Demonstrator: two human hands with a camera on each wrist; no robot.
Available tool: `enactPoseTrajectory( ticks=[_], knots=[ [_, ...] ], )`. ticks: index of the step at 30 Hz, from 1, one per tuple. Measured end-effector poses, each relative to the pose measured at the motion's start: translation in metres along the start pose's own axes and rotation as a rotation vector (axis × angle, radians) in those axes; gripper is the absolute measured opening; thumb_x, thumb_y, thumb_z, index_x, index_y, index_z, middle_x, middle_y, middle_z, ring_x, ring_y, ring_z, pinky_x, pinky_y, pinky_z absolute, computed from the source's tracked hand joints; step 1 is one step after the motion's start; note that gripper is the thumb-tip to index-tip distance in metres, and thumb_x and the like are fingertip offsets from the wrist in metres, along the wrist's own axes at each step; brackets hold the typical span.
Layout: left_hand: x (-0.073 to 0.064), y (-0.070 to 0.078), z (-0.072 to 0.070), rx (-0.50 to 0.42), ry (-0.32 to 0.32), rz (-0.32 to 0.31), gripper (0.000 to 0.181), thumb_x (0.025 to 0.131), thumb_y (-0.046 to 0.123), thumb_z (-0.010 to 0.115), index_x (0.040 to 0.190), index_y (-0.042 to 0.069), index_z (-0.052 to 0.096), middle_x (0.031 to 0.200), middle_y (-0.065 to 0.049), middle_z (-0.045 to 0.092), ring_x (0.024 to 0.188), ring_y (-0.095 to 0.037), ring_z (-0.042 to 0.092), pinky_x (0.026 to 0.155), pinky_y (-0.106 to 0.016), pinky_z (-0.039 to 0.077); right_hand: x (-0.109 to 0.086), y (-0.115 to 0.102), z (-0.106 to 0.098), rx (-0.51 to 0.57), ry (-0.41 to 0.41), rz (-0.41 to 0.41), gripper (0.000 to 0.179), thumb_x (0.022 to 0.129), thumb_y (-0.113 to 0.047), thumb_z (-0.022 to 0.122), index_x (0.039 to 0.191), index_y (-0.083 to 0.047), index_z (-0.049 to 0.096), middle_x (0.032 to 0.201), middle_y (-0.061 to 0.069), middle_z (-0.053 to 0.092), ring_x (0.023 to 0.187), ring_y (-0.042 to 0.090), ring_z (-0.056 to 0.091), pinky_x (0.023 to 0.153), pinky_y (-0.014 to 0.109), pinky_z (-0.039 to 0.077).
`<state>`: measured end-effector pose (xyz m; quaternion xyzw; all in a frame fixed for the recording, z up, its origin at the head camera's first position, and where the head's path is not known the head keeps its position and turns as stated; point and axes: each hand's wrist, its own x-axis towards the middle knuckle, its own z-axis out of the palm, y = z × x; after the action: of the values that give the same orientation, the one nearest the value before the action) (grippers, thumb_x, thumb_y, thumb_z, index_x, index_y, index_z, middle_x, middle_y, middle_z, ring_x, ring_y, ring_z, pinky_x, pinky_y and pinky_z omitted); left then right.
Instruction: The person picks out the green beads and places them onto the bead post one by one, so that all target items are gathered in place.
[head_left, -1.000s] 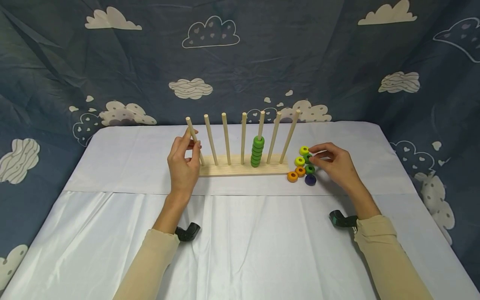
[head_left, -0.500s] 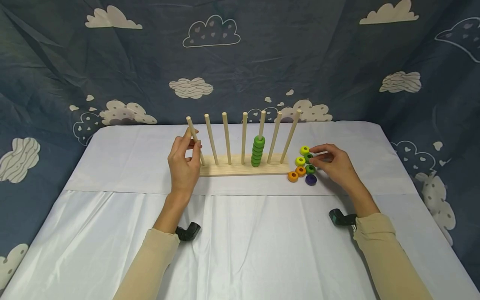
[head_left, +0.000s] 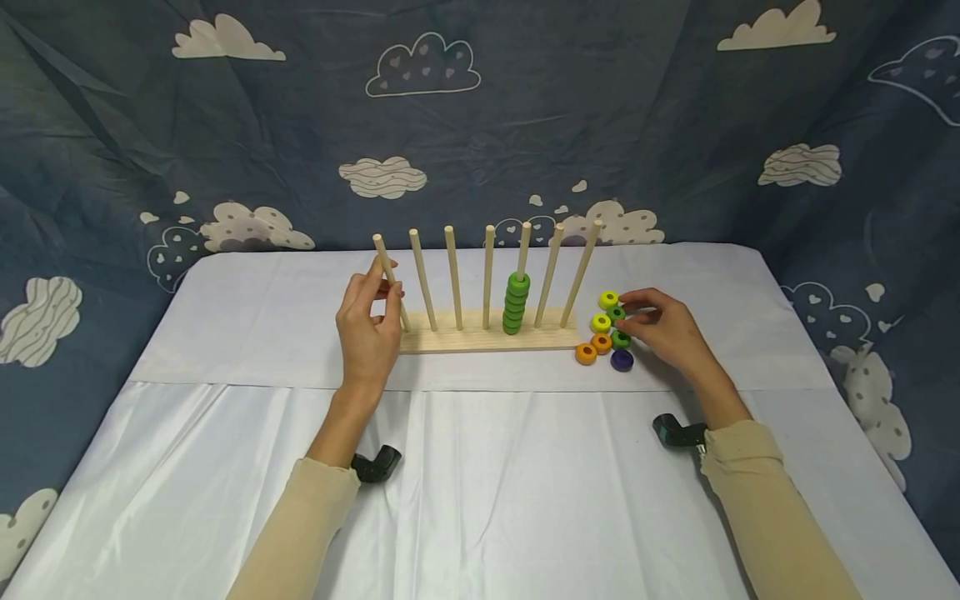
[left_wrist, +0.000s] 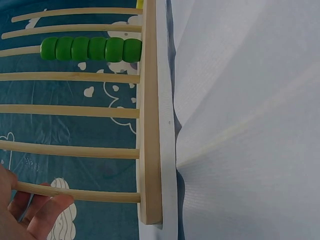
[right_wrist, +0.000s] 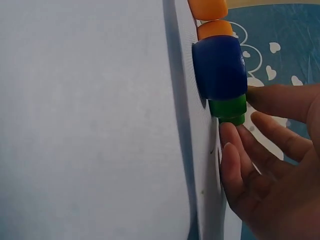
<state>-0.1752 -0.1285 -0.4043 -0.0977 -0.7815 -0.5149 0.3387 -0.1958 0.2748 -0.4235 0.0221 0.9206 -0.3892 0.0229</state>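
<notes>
A wooden rack of upright pegs has a long base (head_left: 465, 333) on the table. My left hand (head_left: 369, 321) pinches the leftmost peg (left_wrist: 100, 195) between thumb and fingers. On another peg, right of the rack's middle, sits a stack of green beads (head_left: 515, 304). Right of the rack, my right hand (head_left: 667, 327) has thumb and fingertips at opposite sides of a loose green bead (head_left: 616, 313). Beside it lie another green bead (head_left: 620, 339), yellow beads (head_left: 600, 323), orange beads (head_left: 586, 354) and a dark blue bead (right_wrist: 220, 67). In the right wrist view, the blue bead partly hides the green ones.
A white cloth (head_left: 495, 483) covers the table, with a fold line running across it in front of the rack. Behind stands a dark blue curtain (head_left: 570, 100) printed with clouds. Each wrist carries a black camera mount (head_left: 377, 464).
The right hand's thumb has shifted slightly toward the near side of the green bead, and the right forearm has moved a little left. The left hand stays on its peg.
</notes>
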Motion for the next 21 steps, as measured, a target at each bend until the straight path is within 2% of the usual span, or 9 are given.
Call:
enactPoseTrajectory(
  ticks=[7, 15, 21],
  knots=[
    [0.0002, 0.0004, -0.0005, 0.006, -0.005, -0.004, 0.045, 0.101, 0.003, 0.065, 0.145, 0.011, 0.062, 0.106, -0.022, 0.064, 0.094, -0.031, 0.072, 0.057, -0.001, 0.050, 0.0035, -0.0008, 0.0016, 0.006, 0.001, 0.024, 0.052, 0.097, -0.014, 0.072, 0.145, -0.002, 0.055, 0.140, 0.026, 0.061, 0.119, 0.043, 0.065, 0.094, 0.042, 0.059],
    [0.0013, 0.0010, 0.0003, 0.020, -0.001, 0.012, 0.039, 0.102, 0.005, 0.064, 0.141, 0.009, 0.065, 0.106, -0.020, 0.063, 0.094, -0.029, 0.072, 0.060, 0.000, 0.051, 0.0061, 0.0002, 0.0027, -0.002, 0.007, 0.026, 0.047, 0.099, -0.013, 0.072, 0.143, -0.005, 0.058, 0.140, 0.025, 0.062, 0.121, 0.044, 0.063, 0.097, 0.049, 0.061],
    [-0.0001, -0.0007, -0.0001, 0.010, -0.005, 0.001, 0.040, 0.102, 0.004, 0.064, 0.142, 0.009, 0.065, 0.107, -0.020, 0.063, 0.094, -0.029, 0.072, 0.059, -0.001, 0.051, 0.0058, 0.0010, 0.0019, -0.020, 0.011, 0.026, 0.046, 0.100, -0.017, 0.071, 0.143, -0.008, 0.059, 0.140, 0.023, 0.063, 0.122, 0.043, 0.063, 0.096, 0.048, 0.062]
  ],
)
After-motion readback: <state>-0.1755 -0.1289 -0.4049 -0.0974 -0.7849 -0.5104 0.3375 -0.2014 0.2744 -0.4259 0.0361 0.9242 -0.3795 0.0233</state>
